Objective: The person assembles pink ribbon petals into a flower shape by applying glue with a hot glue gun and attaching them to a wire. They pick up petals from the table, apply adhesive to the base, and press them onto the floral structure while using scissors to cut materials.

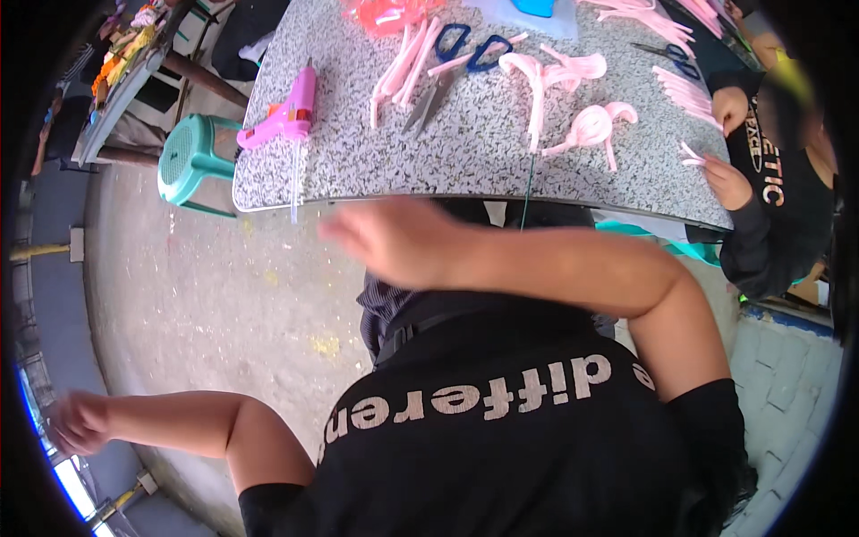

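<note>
The right hand (389, 242) is thrown across the body in front of the near edge of the speckled table (358, 179), so smeared by motion that its fingers run together; whether they pinch anything, or are pressed together or spread, I cannot tell. The left hand (79, 422) is out by the left rim of the view, also blurred and partly lost against the dark border; its fingers look bent, but their grip cannot be made out. Nearest the right hand on the table lies a pink glue gun (291, 116), nozzle pointing away, with a clear stick (295, 192) trailing from its rear past the table edge. Farther right lie two curled pink forms: an upper one (537, 85) with a looped top, and a lower one (591, 127) coiled round with loose ends. A thin green stem (528, 192) runs down from near the upper form over the edge — its lower part passes out of sight behind the right forearm (573, 264). Pink strips (400, 76) lie beside blue-handled scissors (429, 106) (one strip crosses by the handles), and a pink bag (385, 11) is cut off at the top. At the right, a co-worker's hand (729, 183) holds a small pale-pink piece (691, 155) — its exact shape is too small to read.
</note>
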Motion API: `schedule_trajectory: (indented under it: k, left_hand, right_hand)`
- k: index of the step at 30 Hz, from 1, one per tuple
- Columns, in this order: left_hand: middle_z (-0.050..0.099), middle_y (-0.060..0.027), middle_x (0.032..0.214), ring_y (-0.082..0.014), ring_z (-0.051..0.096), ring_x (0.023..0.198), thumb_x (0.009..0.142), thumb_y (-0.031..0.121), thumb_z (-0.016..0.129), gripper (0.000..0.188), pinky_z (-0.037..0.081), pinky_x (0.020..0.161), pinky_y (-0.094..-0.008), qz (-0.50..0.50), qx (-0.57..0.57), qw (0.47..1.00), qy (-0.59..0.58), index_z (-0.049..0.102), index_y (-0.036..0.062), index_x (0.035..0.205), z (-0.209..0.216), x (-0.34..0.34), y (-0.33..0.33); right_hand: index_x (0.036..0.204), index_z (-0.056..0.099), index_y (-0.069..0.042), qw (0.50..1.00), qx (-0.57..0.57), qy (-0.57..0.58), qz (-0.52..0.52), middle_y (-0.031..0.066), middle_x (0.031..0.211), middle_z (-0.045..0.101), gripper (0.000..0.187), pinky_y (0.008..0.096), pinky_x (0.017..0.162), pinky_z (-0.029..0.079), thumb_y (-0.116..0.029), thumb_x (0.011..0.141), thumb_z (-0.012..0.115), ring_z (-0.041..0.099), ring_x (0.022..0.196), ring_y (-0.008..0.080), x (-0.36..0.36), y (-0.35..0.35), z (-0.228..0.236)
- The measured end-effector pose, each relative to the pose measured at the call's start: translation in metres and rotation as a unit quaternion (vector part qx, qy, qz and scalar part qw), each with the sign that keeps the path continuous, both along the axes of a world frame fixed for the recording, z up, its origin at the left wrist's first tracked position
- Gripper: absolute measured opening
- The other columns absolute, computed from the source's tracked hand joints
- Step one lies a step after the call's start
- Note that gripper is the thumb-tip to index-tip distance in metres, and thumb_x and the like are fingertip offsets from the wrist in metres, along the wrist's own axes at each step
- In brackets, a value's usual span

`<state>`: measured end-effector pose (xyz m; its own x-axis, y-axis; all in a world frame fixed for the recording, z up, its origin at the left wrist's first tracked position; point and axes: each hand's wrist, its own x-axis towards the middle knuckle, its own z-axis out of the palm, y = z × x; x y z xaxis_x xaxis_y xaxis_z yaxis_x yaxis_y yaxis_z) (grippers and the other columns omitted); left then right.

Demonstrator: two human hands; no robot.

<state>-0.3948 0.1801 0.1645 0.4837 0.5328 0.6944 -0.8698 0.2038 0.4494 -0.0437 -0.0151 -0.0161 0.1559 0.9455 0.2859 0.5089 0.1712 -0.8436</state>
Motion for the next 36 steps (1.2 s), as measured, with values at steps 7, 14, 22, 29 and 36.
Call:
schedule_trajectory:
  k: [7, 14, 22, 29, 36]
  left_hand:
    - [0.039, -0.0085, 0.106, -0.0224, 0.037, 0.097, 0.065, 0.021, 0.055, 0.049, 0.033, 0.075, -0.0358, 0.254, -0.093, 0.228, 0.935, 0.034, 0.0079, 0.107, -0.204, -0.002, -0.016]
    - [0.028, -0.0186, 0.119, -0.0273, 0.03, 0.109, 0.076, 0.03, 0.043, 0.054, 0.032, 0.082, -0.0406, 0.149, 0.018, 0.738, 0.658, 0.02, 0.0123, 0.122, -0.136, 0.148, -0.064]
    - [0.03, -0.0175, 0.118, -0.0277, 0.033, 0.106, 0.082, 0.039, 0.023, 0.05, 0.025, 0.088, -0.0373, -0.255, -0.089, 0.917, 0.293, 0.03, 0.0021, 0.115, -0.114, 0.278, -0.135]
    - [0.049, -0.0026, 0.064, -0.0044, 0.041, 0.053, 0.071, 0.014, 0.053, 0.024, 0.032, 0.043, -0.0172, -0.077, 0.094, 0.808, 0.577, 0.052, -0.0031, 0.088, -0.171, 0.407, -0.1]
    - [0.053, -0.013, 0.085, -0.0182, 0.051, 0.073, 0.065, 0.03, 0.06, 0.049, 0.041, 0.065, -0.0274, -0.036, 0.373, 0.689, 0.62, 0.048, -0.0074, 0.094, -0.161, 0.436, -0.105]
  right_hand:
    - [0.079, 0.049, 0.0, 0.971, 0.212, -0.069, -0.089, 0.0106, 0.052, 0.049, 0.013, 0.029, 0.045, 0.042, -0.011, 0.072, 0.048, 0.05, 0.044, 0.0181, 0.075, 0.01, 0.103]
    - [0.106, 0.04, -0.004, 0.932, -0.007, -0.146, 0.331, 0.0186, 0.107, 0.036, 0.038, 0.0371, 0.086, 0.029, -0.016, 0.071, 0.048, 0.029, 0.108, 0.0258, 0.008, 0.01, 0.07]
    - [0.111, 0.039, -0.01, 0.932, 0.177, -0.311, 0.064, 0.0093, 0.114, 0.037, 0.037, 0.0417, 0.089, 0.023, -0.019, 0.075, 0.041, 0.037, 0.102, 0.0247, 0.053, -0.03, 0.035]
    - [0.077, 0.054, 0.0, 0.914, -0.089, 0.006, -0.395, 0.0063, 0.067, 0.053, 0.012, 0.0204, 0.045, 0.037, -0.011, 0.073, 0.051, 0.048, 0.05, 0.0081, 0.122, -0.126, -0.01]
    - [0.082, 0.053, 0.001, 0.895, -0.09, 0.261, -0.35, 0.0036, 0.065, 0.053, 0.012, 0.0178, 0.05, 0.039, -0.008, 0.076, 0.047, 0.047, 0.053, 0.0056, 0.127, -0.114, -0.012]
